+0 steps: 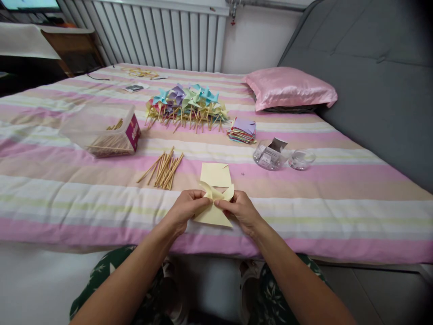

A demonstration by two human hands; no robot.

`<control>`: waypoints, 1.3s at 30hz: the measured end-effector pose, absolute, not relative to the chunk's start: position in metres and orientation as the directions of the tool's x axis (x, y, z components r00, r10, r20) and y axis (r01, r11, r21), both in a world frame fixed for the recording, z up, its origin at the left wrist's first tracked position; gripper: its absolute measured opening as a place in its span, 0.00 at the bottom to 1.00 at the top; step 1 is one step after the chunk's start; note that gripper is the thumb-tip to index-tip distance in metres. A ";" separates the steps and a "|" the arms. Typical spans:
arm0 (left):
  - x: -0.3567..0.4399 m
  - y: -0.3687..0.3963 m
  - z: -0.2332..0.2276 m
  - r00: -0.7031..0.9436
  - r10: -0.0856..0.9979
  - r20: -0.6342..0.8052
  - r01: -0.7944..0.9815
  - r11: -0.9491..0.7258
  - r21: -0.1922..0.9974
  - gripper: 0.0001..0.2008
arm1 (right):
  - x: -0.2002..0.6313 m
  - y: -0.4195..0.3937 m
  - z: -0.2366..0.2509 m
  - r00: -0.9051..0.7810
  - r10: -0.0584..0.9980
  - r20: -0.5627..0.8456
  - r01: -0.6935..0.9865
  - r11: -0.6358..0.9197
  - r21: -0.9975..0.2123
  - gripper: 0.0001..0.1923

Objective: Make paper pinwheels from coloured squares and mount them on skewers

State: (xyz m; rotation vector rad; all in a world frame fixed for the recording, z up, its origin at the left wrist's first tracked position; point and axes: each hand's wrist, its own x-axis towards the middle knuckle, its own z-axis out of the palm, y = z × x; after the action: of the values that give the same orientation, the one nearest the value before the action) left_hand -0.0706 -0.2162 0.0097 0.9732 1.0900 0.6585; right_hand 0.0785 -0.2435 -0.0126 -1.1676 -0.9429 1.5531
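Your left hand (184, 208) and right hand (238, 208) both pinch the folded pale yellow paper pinwheel (214, 208) above the striped bed's (304, 212) near edge, your fingers hiding its centre.

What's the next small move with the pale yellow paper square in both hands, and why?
Probably fold the remaining loose corner to the centre and pinch it there. The left hand and right hand already pinch the pale yellow paper square at its middle, with some flaps curled inward. Loose wooden sticks and a heap of finished paper pinwheels lie beyond.
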 end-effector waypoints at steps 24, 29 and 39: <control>-0.070 -0.217 0.012 0.292 0.879 -0.378 0.120 0.358 0.926 0.08 | 0.079 -0.245 -0.012 -0.158 0.955 -0.250 -0.246 -0.283 -0.927 0.13; -0.072 -0.214 0.006 0.209 0.896 -0.392 0.016 0.398 0.917 0.08 | 0.079 -0.241 -0.012 0.075 0.992 -0.103 -0.258 -0.080 -0.963 0.20; -0.078 -0.205 0.010 0.030 0.911 -0.410 -0.257 0.404 0.878 0.07 | 0.072 -0.259 -0.009 -0.024 0.955 0.296 0.260 0.292 -0.921 0.15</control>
State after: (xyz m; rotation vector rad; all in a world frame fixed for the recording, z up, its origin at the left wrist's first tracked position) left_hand -0.0780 -0.2053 0.0098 0.7005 1.2068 1.0249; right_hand 0.0719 -0.2587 -0.0085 -1.1700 -1.5132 0.8339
